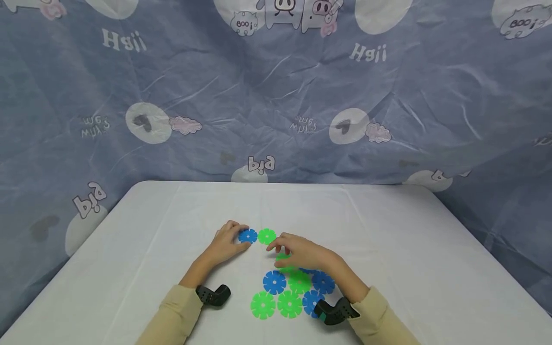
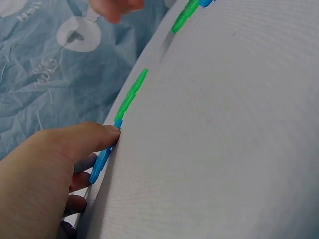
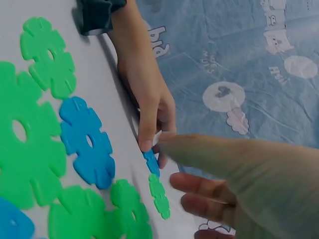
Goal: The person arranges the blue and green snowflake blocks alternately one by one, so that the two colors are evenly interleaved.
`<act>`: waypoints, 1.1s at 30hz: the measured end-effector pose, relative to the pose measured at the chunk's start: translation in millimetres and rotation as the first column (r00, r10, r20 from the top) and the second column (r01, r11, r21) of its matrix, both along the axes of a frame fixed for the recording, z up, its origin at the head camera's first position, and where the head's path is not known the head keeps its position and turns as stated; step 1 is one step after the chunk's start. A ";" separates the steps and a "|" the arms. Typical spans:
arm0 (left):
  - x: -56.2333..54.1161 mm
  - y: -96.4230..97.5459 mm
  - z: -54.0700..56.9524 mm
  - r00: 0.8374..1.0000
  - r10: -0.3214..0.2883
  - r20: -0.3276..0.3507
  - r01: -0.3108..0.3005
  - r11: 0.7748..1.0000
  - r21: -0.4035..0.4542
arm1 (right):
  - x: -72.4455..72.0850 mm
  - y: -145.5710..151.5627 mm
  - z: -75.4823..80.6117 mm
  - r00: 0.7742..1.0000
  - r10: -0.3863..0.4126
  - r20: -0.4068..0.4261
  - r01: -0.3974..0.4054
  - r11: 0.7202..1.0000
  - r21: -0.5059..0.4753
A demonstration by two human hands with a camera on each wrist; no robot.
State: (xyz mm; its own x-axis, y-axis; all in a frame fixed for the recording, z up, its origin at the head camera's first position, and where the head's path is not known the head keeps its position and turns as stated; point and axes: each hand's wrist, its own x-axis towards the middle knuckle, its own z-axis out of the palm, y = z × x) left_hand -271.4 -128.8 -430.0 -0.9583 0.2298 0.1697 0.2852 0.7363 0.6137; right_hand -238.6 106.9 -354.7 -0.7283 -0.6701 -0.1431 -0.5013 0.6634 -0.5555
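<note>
Disc pair (image 1: 264, 233) behind disc cluster (image 1: 297, 288) on worktop (image 1: 388, 258)

Left disc (image 1: 247, 232) and right disc (image 1: 269, 233) lie edge to edge. Before them, slightly right, sits the cluster: three discs in the nearest row, three just behind, others farther back. The left grip (image 1: 224, 243) is on the left disc; the right grip (image 1: 304, 251) is above the cluster's back. Cloth (image 1: 258, 86) hangs behind the worktop.

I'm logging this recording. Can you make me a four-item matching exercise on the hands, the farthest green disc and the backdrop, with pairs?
Things:
1. Left hand
2. Right hand
3. Farthest green disc
4. Backdrop

Places, colours or states:
A. Beside the held blue disc
B. Blue-grey, printed with words and figures
C. Empty, near the disc cluster
D. Pinching a disc between thumb and fingers

Pairs: 1-D, 2-C, 3-A, 4-B
</note>
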 end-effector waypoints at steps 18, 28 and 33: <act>1.4 1.7 1.9 1.000 -0.001 -0.006 0.001 1.000 -0.005 | 15.3 -4.3 -20.7 0.992 0.114 0.058 -0.119 0.988 0.102; 1.1 -0.4 1.5 1.000 -0.005 -0.002 0.005 1.000 -0.002 | 13.9 -6.4 -20.8 0.986 0.092 0.141 -0.096 0.995 0.023; 0.8 -0.1 0.6 1.000 0.000 -0.003 0.000 1.000 0.000 | 9.7 -3.8 -20.9 0.976 0.110 0.186 -0.106 0.994 -0.028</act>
State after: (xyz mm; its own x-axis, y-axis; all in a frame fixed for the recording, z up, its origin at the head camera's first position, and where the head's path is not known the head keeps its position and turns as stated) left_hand -270.6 -128.9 -429.3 -0.9579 0.2296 0.1724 0.2868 0.7364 0.6127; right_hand -228.9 103.2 -375.5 -0.6129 -0.7472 -0.2572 -0.4553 0.5999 -0.6579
